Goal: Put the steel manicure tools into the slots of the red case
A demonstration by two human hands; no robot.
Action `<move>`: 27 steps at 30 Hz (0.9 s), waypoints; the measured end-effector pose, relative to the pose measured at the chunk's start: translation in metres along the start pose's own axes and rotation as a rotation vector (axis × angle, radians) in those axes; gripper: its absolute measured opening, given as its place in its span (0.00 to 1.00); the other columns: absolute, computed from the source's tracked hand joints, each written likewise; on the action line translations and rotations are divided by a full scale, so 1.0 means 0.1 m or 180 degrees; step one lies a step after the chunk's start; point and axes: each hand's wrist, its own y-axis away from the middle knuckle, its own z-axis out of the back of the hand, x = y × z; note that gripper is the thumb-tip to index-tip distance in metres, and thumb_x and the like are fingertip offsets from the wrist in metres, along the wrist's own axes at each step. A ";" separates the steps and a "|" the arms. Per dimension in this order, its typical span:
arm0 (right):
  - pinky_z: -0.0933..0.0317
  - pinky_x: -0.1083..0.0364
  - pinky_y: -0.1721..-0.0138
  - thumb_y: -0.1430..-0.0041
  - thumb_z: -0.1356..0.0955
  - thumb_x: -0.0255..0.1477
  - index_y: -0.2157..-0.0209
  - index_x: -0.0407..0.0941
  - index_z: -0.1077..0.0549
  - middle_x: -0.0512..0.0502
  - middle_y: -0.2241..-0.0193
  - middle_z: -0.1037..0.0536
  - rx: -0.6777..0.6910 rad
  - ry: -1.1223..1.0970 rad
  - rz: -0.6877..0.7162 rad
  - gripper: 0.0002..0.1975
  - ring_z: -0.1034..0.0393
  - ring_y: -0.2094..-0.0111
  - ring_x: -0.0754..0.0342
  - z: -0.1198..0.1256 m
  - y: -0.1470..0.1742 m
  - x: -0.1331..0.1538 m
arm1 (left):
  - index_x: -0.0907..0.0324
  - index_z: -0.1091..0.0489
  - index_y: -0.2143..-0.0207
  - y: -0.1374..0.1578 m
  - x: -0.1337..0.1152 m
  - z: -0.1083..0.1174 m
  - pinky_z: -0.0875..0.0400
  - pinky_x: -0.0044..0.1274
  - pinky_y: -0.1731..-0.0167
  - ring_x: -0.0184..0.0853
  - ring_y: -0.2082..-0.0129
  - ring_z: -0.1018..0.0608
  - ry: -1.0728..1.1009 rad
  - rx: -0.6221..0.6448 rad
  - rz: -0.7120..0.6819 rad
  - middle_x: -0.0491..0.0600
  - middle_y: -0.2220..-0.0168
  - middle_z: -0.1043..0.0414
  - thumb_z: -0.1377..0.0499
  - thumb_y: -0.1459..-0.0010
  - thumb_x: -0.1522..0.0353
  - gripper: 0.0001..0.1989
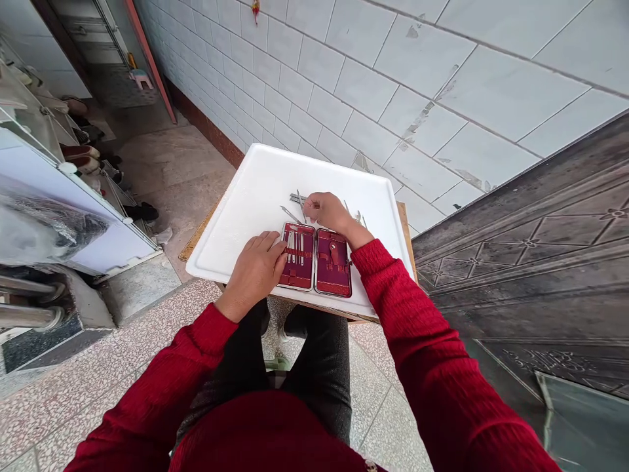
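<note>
A manicure set case (314, 278), red inside with a metal rim, lies unfolded on a white tray (221, 229). Several slim metal tools (297, 246) sit under the strap in its left half. A small red holder (334, 252) is in the right half. My left hand (258, 265) lies at the case's left edge, fingers stretched out, thumb against the case. Beyond the case, my right hand (327, 211) is closed in a pinch beside a thin metal tool (301, 204); what its fingertips hold is hidden.
Other metal tools (291, 214) lie on the tray behind the case, some (358, 216) right of my right hand. A tiled wall (314, 85) rises behind. Left stands a shelf with shoes (83, 157); right, a dark patterned panel (531, 262).
</note>
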 end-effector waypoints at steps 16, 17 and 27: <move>0.34 0.61 0.82 0.51 0.24 0.21 0.52 0.42 0.27 0.55 0.77 0.21 0.0433 -0.2271 0.0238 0.23 0.27 0.81 0.58 -0.18 0.27 -0.33 | 0.61 0.26 0.45 -0.05 0.02 0.01 0.29 0.44 0.40 0.49 0.41 0.26 0.0217 0.0092 0.0052 0.61 0.42 0.27 0.49 0.30 0.69 0.17; 0.34 0.61 0.82 0.50 0.24 0.21 0.53 0.41 0.26 0.54 0.78 0.21 0.0383 -0.2186 0.0228 0.21 0.28 0.81 0.58 -0.19 0.27 -0.33 | 0.62 0.26 0.45 -0.05 0.02 0.01 0.29 0.44 0.40 0.49 0.41 0.26 0.0198 0.0082 0.0045 0.61 0.42 0.27 0.49 0.30 0.68 0.17; 0.36 0.62 0.83 0.47 0.26 0.18 0.58 0.40 0.24 0.54 0.81 0.23 0.0041 -0.1882 0.0100 0.14 0.30 0.84 0.59 -0.21 0.32 -0.24 | 0.64 0.26 0.47 -0.07 0.00 0.04 0.27 0.42 0.43 0.49 0.43 0.25 0.0109 0.0071 -0.0041 0.61 0.45 0.26 0.51 0.29 0.68 0.17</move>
